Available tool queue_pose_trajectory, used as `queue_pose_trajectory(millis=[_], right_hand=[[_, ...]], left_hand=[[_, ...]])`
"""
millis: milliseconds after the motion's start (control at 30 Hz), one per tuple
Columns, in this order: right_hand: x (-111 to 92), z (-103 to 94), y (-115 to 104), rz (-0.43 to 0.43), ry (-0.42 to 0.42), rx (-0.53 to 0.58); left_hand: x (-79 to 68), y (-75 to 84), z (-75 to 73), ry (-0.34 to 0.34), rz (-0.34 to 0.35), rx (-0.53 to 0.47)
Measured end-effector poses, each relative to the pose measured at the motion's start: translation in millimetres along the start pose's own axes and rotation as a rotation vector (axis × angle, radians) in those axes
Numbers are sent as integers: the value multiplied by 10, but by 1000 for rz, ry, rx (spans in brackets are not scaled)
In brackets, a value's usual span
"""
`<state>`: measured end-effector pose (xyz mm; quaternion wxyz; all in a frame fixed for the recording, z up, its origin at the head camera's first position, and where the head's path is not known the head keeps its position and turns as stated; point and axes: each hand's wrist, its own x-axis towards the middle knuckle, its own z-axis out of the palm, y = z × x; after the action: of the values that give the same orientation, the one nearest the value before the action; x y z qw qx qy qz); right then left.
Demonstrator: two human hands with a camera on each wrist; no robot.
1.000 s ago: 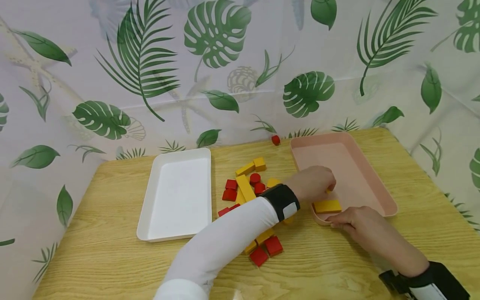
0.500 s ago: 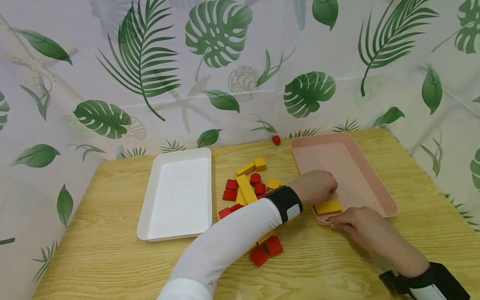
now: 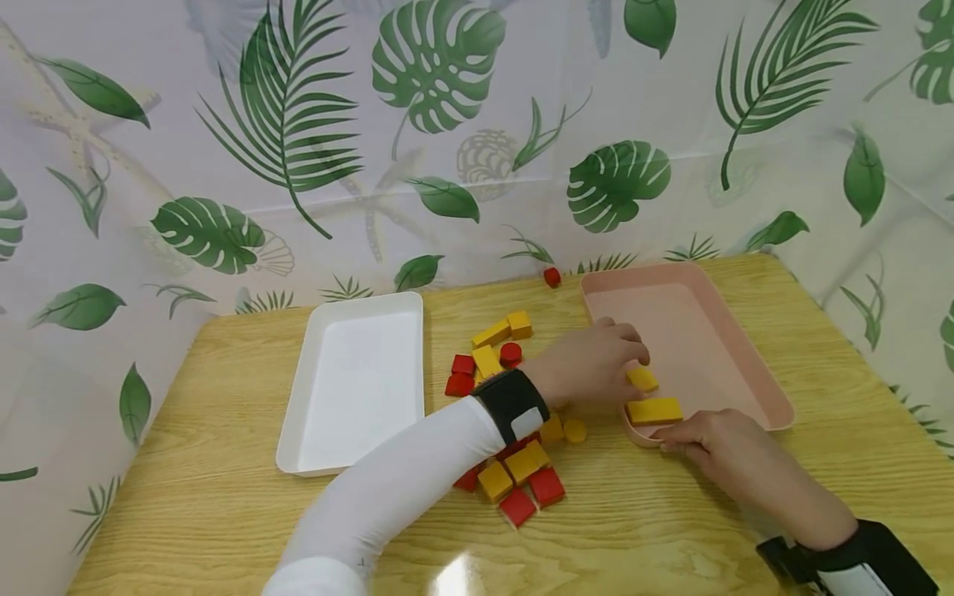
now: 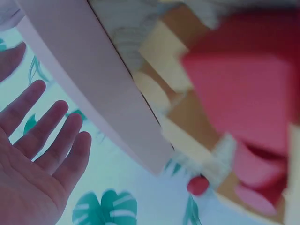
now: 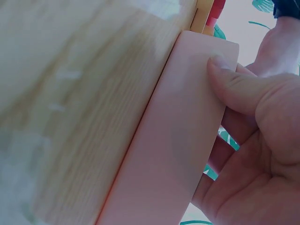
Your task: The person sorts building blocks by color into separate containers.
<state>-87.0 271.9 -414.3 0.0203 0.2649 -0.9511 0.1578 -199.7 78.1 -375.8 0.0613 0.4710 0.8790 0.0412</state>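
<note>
Left grip (image 3: 592,364), fingers spread, empty, sits by the pink tray (image 3: 693,339), right of centre; inside, below it, a long yellow block (image 3: 655,410) lies crosswise, nearer the right grip (image 3: 730,451), which pinches the tray.

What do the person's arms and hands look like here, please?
The left hand is ungloved, with a black wristband bearing a pale patch and a white sleeve beyond it. The right hand is also ungloved, with another black band; I cannot make out a sleeve there.
</note>
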Motion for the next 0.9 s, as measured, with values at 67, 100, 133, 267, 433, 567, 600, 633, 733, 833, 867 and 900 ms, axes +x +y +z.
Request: queue_pose_trajectory(millis=[67, 100, 133, 267, 433, 567, 600, 633, 733, 833, 867, 900], right_hand=[[0, -4, 4, 2, -4, 0], [0, -7, 7, 4, -5, 3], [-1, -10, 9, 4, -4, 6], [-13, -24, 21, -1, 11, 7], [-26, -15, 29, -4, 27, 3], [-21, 5, 32, 4, 9, 10], [-18, 7, 31, 7, 1, 11], [-16, 8, 30, 11, -6, 12], [-10, 4, 22, 18, -21, 14], [-7, 1, 12, 15, -19, 16], [-7, 2, 10, 13, -15, 16], [-5, 3, 8, 12, -10, 16]], left_hand=[[-106, -78, -22, 28, 0, -17], [-155, -119, -25, 37, -4, -20], [-200, -156, -25, 43, -8, -21], [-307, -269, -1, 27, -29, 6], [-323, -326, 56, -29, -47, 15], [-288, -335, 103, -46, -59, -26], [-274, -334, 115, -45, -59, -33], [-262, -332, 122, -43, -59, -39], [-216, -324, 144, -51, -64, -46], [-180, -307, 155, -64, -62, -25], [-166, -303, 165, -66, -61, -12], [-154, -297, 169, -64, -57, 0]])
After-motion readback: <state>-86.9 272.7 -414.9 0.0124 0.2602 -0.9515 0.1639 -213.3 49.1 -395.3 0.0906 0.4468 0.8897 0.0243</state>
